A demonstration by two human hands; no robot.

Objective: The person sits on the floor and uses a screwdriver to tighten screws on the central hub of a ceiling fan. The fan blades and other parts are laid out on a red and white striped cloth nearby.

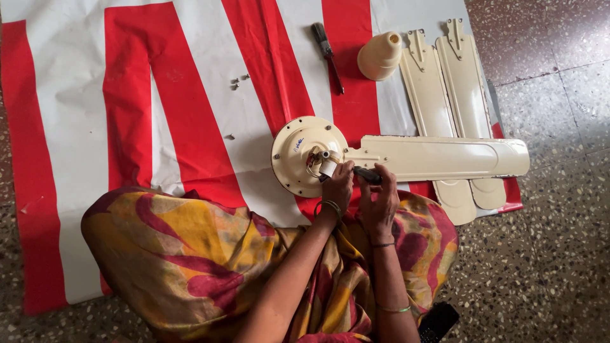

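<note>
A cream ceiling fan motor (298, 149) lies on a red and white striped sheet (190, 95), with one cream blade (445, 157) attached and pointing right. My left hand (338, 185) rests at the motor's near edge, fingertips by the blade's bracket and a small white part. My right hand (381, 200) grips a dark-handled tool (368, 176), its tip aimed at the blade bracket.
Two loose cream blades (445, 82) lie at the back right, partly under the attached blade. A cream cone-shaped cover (379, 56) and a second screwdriver (328, 56) lie behind the motor. Small screws (238, 80) sit on the sheet. A dark phone (438, 321) lies on speckled floor.
</note>
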